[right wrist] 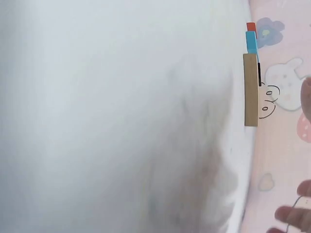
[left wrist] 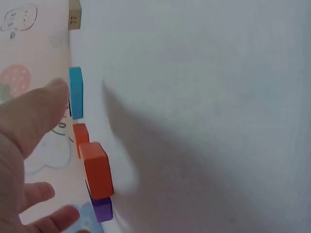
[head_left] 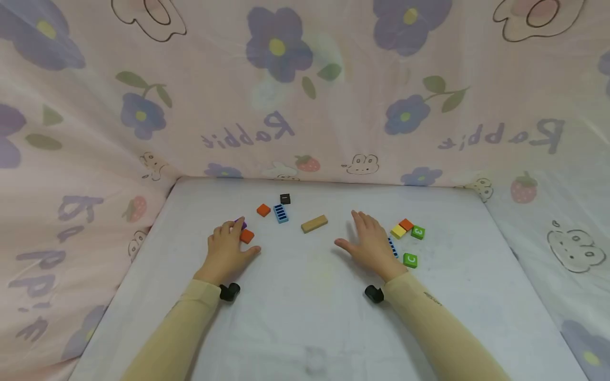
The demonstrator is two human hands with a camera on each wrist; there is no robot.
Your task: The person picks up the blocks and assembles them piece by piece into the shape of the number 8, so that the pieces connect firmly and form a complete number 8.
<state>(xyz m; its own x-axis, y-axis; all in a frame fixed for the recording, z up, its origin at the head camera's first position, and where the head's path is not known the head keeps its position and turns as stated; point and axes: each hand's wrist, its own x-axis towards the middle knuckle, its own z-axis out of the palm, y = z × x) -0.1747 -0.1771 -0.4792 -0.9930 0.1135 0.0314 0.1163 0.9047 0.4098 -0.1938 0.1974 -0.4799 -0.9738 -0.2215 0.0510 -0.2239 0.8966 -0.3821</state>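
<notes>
On the worktop [head_left: 305, 317]:
left hand [head_left: 226, 253]: flat, fingers touch the purple block [head_left: 242, 223], orange block [head_left: 247, 236] beside.
right hand [head_left: 371, 241]: flat, holds nothing.
done: nothing stacked, blocks all loose.

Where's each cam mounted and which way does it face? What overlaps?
Head: worn on the head, looks forward and down at the white table; shows both sleeved arms, left hand and right hand.
Left wrist: at the left hand, faces an orange square block and purple block; thumb and fingers show.
Right wrist: faces the tan wooden bar; fingertips show.
Shared: the tan bar and the blue ridged block show in all three.
</notes>
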